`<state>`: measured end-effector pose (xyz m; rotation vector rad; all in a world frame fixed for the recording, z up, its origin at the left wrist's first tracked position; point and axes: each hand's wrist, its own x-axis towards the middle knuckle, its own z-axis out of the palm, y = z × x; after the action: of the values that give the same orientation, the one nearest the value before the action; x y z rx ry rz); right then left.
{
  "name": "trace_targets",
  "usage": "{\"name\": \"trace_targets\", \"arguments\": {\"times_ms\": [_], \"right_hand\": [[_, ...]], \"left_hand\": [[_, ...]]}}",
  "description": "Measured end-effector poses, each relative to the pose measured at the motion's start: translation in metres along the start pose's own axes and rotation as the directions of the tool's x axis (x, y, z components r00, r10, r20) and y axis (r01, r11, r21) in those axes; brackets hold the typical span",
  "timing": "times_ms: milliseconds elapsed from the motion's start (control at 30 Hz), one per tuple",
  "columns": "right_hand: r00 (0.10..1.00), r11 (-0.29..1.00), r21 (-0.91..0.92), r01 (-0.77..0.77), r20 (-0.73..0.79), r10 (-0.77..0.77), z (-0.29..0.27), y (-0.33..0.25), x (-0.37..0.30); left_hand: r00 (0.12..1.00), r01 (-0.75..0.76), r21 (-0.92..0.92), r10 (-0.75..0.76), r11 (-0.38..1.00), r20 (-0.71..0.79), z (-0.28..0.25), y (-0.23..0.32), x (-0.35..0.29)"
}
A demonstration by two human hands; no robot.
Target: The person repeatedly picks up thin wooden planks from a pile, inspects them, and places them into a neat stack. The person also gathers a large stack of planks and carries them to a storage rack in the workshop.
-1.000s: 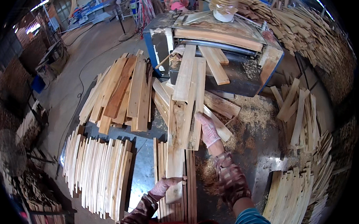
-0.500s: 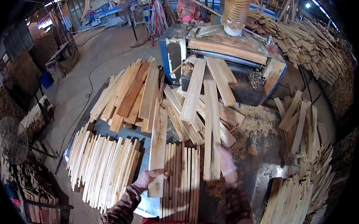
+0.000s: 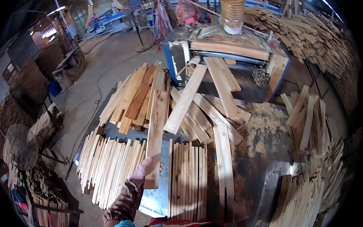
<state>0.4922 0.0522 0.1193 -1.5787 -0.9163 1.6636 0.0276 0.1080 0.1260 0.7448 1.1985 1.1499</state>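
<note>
My left hand (image 3: 141, 169), in a pinkish glove below a dark sleeve, grips a long flat wooden board (image 3: 158, 131) near its close end. The fingertips show past the board's right edge, and its far end reaches the pile of wider boards. To the right, a narrower pale board (image 3: 223, 160) with a dark streak along it points toward me. My right hand (image 3: 239, 210), dim and low in the view, is closed at that board's near end; its fingers are partly lost in shadow. Between the two boards stands a row of thin strips (image 3: 188, 179) on edge.
A planer-like machine (image 3: 227, 47) with a ribbed yellow hose (image 3: 232, 8) stands ahead, boards slanting from its bed. Left lie a pile of boards (image 3: 127, 95) and rows of pale strips (image 3: 110, 166). Sawdust (image 3: 264, 125) covers the table at right, beside more stacked strips (image 3: 297, 202).
The streaked board has come toward me, and my right hand has drawn back with it. Another pale board by the machine has swung leftward at its near end. My left hand still holds its board.
</note>
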Motion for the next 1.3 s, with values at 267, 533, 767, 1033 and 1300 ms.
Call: {"name": "trace_targets", "arguments": {"times_ms": [267, 533, 767, 1033, 1300], "right_hand": [[0.447, 0.12, -0.537, 0.835, 0.534, -0.717, 0.029, -0.052, 0.072], [0.777, 0.963, -0.168, 0.212, 0.627, -0.061, 0.122, -0.065, 0.083], [0.689, 0.649, -0.315, 0.692, 0.554, -0.467, 0.137, -0.134, 0.14], [0.524, 0.1, -0.94, 0.327, 0.092, -0.847, 0.113, -0.279, 0.297], [0.667, 0.06, -0.991, 0.124, 0.038, -0.744, 0.107, -0.249, 0.29]], "left_hand": [[0.98, 0.152, 0.56, -0.049, 0.815, -0.195, 0.008, -0.207, -0.104], [0.991, -0.101, 0.337, 0.124, 0.936, -0.049, 0.052, -0.081, -0.048], [0.947, -0.145, -0.471, -0.016, 0.87, -0.322, 0.051, 0.02, 0.049], [0.8, -0.591, -0.609, 0.481, 0.529, -0.359, -0.02, 0.197, 0.202], [0.953, 0.121, -0.015, -0.112, 0.993, 0.282, 0.114, 0.053, 0.268]]}}
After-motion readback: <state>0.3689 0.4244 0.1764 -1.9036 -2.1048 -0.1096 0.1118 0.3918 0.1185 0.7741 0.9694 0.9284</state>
